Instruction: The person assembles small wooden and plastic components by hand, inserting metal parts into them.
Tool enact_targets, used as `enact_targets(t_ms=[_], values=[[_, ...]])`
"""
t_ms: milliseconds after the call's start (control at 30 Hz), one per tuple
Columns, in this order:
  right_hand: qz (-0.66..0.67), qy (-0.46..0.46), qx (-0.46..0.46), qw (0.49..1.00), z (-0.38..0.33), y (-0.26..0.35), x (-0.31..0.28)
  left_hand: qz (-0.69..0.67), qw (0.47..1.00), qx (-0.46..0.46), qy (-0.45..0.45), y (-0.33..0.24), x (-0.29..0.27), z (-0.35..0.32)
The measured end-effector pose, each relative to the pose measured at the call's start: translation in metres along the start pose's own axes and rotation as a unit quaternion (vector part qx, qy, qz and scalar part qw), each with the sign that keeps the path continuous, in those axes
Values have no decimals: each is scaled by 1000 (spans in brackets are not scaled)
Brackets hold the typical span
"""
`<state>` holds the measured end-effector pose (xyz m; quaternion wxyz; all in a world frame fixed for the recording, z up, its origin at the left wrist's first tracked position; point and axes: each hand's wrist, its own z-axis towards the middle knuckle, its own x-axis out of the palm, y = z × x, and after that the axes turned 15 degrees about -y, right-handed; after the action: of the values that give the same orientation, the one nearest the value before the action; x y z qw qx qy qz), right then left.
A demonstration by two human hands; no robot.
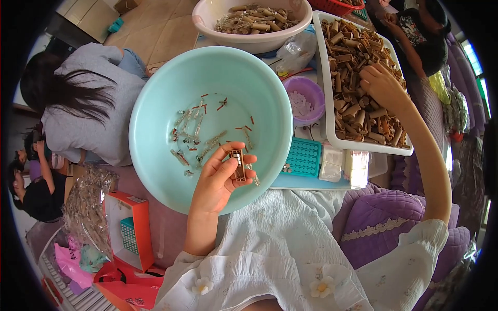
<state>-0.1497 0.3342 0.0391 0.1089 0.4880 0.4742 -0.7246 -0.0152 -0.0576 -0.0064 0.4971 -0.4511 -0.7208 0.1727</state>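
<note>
My left hand [213, 182] is raised over the near rim of a large pale-green basin [150, 119]. Its thumb and fingers are closed on a small brown open-sided case [238, 167], upright, with silvery round pieces inside. Inside the basin lie small clear plastic packets [194, 127], thin reddish-brown strips and tiny shiny bits. Out to the right, my right hand [381, 85] reaches into a white tray [363, 147] heaped with brown pieces [355, 67], some tube-like. Its fingers are bent down among them; whatever they grip is hidden.
Between basin and tray stand a purple bowl [319, 98] of white bits, a teal dimpled tray [303, 155] and clear plastic packs [332, 163]. A pink-white basin [202, 20] of brown pieces stands behind. An orange box [142, 233] is at lower left. Other people sit left and upper right.
</note>
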Motion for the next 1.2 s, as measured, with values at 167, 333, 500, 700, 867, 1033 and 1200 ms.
enact_targets(t_ms=[167, 333, 500, 700, 867, 1033, 1200], values=[[196, -67, 210, 956, 2, 8, -30, -9, 1000, 10, -23, 1, 1, 1], [627, -32, 479, 613, 21, 63, -63, -59, 995, 42, -61, 6, 7, 4], [832, -80, 361, 413, 38, 129, -81, -23, 991, 104, -78, 7, 17, 1], [791, -112, 418, 433, 75, 209, -112, -11, 981, 169, -100, 12, 19, -6], [615, -242, 480, 577, 95, 232, -124, 17, 966, 232, -112, 17, 22, -9], [540, -268, 496, 625, 101, 237, -135, 73, 952, 276, -111, 24, 19, -10], [529, -272, 489, 638, 102, 238, -135, 115, 942, 300, -101, 26, 24, -11]])
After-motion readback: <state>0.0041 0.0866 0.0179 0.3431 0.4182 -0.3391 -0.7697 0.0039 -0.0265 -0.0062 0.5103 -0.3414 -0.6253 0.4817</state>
